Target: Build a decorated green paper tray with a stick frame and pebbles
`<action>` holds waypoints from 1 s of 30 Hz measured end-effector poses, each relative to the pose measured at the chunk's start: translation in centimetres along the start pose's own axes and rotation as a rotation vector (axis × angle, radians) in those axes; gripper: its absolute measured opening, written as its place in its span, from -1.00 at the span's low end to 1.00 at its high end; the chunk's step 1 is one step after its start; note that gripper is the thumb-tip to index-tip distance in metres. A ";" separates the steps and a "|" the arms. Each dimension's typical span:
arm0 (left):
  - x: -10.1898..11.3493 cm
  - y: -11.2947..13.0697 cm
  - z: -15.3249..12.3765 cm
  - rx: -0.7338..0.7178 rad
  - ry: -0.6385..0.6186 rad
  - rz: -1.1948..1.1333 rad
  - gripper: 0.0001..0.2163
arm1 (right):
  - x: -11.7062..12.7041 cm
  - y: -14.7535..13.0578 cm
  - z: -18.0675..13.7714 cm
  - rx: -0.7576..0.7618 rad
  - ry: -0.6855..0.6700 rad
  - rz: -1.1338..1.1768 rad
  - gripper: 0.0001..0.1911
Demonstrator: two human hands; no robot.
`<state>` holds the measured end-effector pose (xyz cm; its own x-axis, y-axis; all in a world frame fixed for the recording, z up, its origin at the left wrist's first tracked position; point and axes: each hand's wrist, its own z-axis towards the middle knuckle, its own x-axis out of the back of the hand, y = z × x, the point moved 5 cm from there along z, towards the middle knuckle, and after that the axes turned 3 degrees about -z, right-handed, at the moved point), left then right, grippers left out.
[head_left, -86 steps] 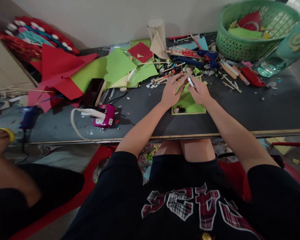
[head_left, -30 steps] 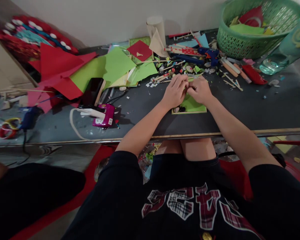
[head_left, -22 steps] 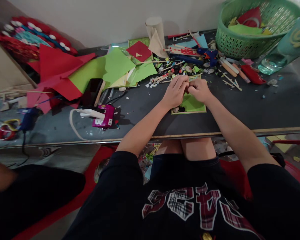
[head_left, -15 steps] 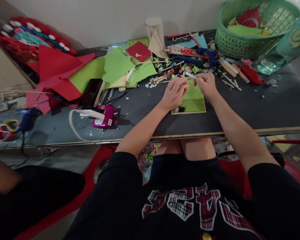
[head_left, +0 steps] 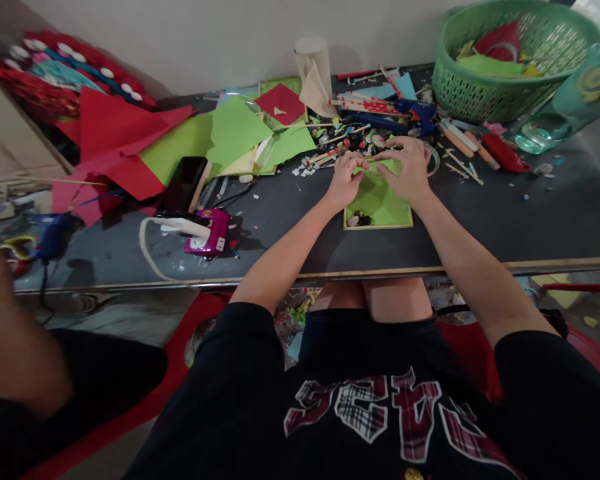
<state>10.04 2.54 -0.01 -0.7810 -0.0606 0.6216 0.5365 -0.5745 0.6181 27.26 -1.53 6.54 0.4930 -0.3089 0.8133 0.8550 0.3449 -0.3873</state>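
Observation:
A light green square panel [head_left: 383,203] with a thin pale border lies in front of me, with a few dark and pale pebbles [head_left: 359,219] at its near left corner. Over its far left corner is my left hand [head_left: 347,179], thumb and forefinger closed in a pinch; whatever they hold is too small to make out. My right hand [head_left: 411,168] reaches over the far right part, thumb apart from the stretched fingers, fingertips close to the far edge. Just right of that hand, partly hidden by it, shows a clear ring-shaped tape roll [head_left: 434,161].
Beyond lie scattered pebbles, sticks and a blue glue gun [head_left: 420,113]. A green basket [head_left: 510,87] and a bottle [head_left: 563,107] stand at right. Coloured paper [head_left: 115,133], a phone [head_left: 185,183] and a purple power strip [head_left: 207,233] are left. Another person's arm [head_left: 15,333] is at far left.
The whitish item in my right hand has left its fingers, and a tape roll now shows beside that hand. My right fingers have spread. The other person's arm has come further into view.

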 end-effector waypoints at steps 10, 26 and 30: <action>-0.1 0.0 0.1 0.001 -0.013 0.024 -0.85 | -0.7 -0.1 0.1 0.054 -0.047 0.125 -0.54; 4.7 1.7 -0.6 0.130 0.175 0.093 -0.56 | 0.0 1.7 0.1 -0.094 0.080 -0.083 -0.71; 5.8 0.8 -0.5 0.255 0.084 0.177 -0.64 | 0.5 3.4 0.0 -0.225 0.165 -0.148 -0.73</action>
<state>5.77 1.30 3.83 -0.6861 -0.2151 0.6950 0.7213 -0.3263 0.6110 30.41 -0.49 5.65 0.3639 -0.4875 0.7937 0.9247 0.0864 -0.3709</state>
